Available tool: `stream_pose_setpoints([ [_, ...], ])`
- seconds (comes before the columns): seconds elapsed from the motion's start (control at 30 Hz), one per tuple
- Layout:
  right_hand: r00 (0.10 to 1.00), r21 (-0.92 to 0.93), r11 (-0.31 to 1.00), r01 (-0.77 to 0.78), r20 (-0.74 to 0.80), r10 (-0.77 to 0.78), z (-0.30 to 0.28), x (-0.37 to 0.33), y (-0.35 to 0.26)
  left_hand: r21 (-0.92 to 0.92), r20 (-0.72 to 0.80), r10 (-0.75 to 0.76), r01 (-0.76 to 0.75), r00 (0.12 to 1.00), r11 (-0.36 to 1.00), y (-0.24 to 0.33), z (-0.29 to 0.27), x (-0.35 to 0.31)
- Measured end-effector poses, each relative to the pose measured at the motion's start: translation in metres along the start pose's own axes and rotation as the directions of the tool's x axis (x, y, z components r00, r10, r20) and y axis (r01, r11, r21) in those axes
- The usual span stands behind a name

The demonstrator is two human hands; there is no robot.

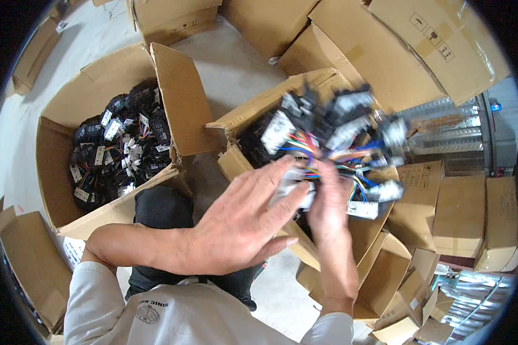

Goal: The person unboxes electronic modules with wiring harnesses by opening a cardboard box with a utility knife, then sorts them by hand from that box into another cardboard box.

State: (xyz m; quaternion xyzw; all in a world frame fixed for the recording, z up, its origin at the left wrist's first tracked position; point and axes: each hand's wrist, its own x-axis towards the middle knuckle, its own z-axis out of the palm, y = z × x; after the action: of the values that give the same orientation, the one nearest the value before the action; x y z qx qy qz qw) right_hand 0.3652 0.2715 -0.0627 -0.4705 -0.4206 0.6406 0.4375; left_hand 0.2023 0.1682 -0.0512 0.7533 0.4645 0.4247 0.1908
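My right hand is closed round the coloured wires of a bunch of black electronic modules with white labels, raised over the right-hand carton. The bunch is smeared by motion, so its separate pieces are hard to make out. My left hand lies beside it with fingers stretched and apart, the fingertips at the white connectors hanging from the wires. Whether those fingertips touch the connectors or only pass in front, I cannot tell. More black modules show dimly inside this carton, partly hidden behind the bunch.
At the left stands an open carton holding many black display modules with wires and white connectors. Large cartons line the back. Smaller boxes are piled at the right, near metal racking. My knee is between the two open cartons.
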Motion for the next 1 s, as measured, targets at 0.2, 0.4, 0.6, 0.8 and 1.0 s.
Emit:
stream_pose_setpoints([
  [0.2, 0.999, -0.293, 0.956, -0.024, 0.019, 0.031, -0.129, 0.084, 0.010, 0.129, 0.063, -0.124, 0.115, 0.990, 0.985, -0.021, 0.029, -0.001],
  [0.4, 0.951, -0.593, 0.803, -0.055, 0.215, 0.224, -0.165, 0.191, 0.072, 0.041, 0.146, -0.065, 0.060, 0.987, 0.997, -0.038, 0.013, 0.003],
  [0.6, 0.963, -0.961, 0.143, 0.238, 0.213, -0.166, -0.136, 0.214, 0.171, 0.347, -0.273, -0.392, 0.470, 0.879, 0.812, -0.103, -0.104, -0.070],
  [0.8, 0.945, -0.870, 0.368, 0.328, 0.304, -0.122, -0.159, 0.220, 0.180, 0.051, -0.492, -0.729, 0.851, 0.477, 0.522, -0.288, -0.170, -0.194],
  [1.0, 0.927, -0.922, 0.168, 0.348, 0.365, 0.083, -0.138, 0.166, 0.147, 0.199, -0.445, -0.856, 0.961, 0.263, 0.192, -0.389, -0.170, -0.278],
])
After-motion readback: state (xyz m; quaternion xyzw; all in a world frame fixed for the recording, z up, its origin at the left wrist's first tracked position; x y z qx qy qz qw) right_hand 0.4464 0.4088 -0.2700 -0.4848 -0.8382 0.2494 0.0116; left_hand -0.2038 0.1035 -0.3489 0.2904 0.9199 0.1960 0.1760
